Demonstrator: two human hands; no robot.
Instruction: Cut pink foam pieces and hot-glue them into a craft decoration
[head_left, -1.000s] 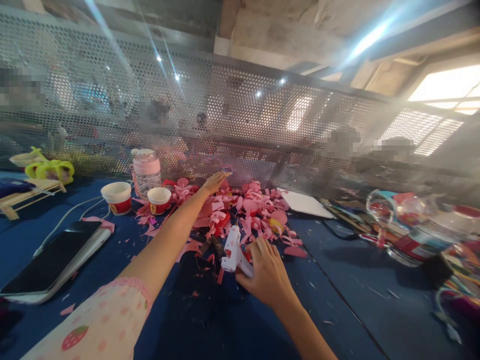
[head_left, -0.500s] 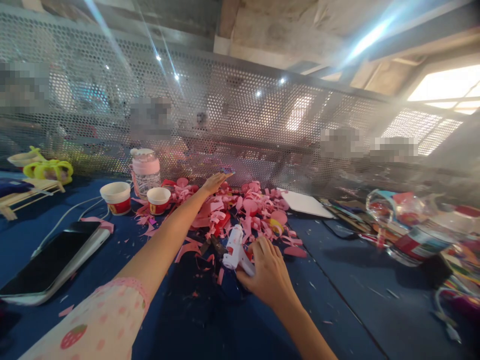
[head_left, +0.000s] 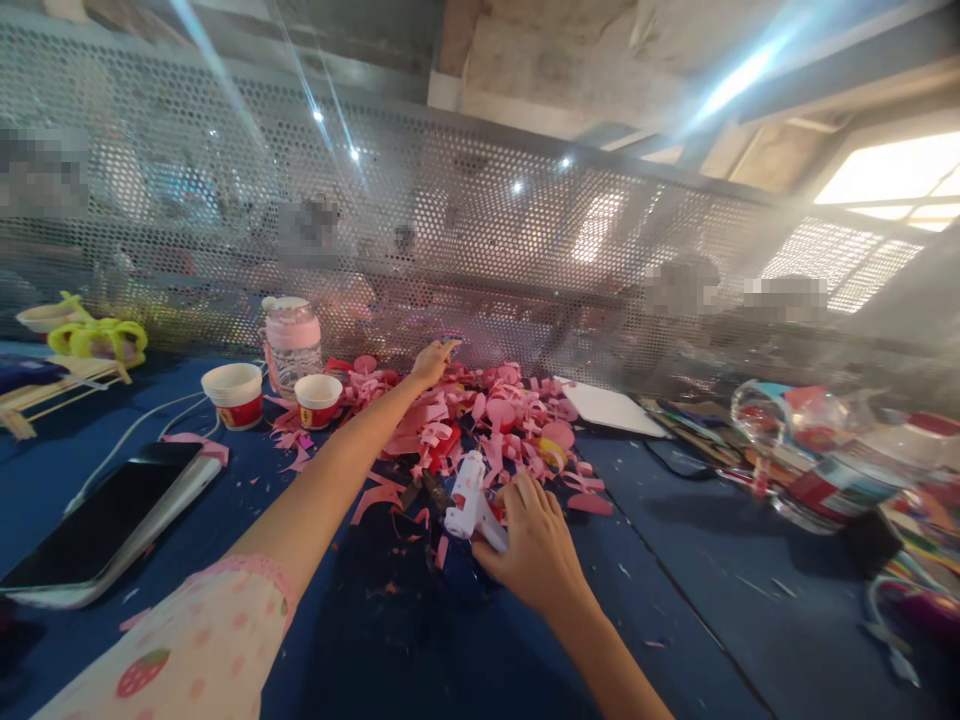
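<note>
My right hand is closed around the handle of a white hot glue gun, low over the front of the paper heap. My left arm stretches to the far side of a heap of pink paper strips and discs. There my left hand is by the perforated metal screen, its fingers drawn together and one fingertip pointing right. A small bluish-purple patch shows at those fingertips, too small to make out. Dark tool handles lie partly hidden beside the glue gun.
To the left are two paper cups, a pink-lidded bottle and a phone with a white cable. A white board lies behind the heap's right side. At the right stand a plastic bottle and clutter. The blue table carries paper scraps.
My left hand has drawn back slightly, its fingers more curled than before. My right hand and the glue gun have stayed almost in place.
</note>
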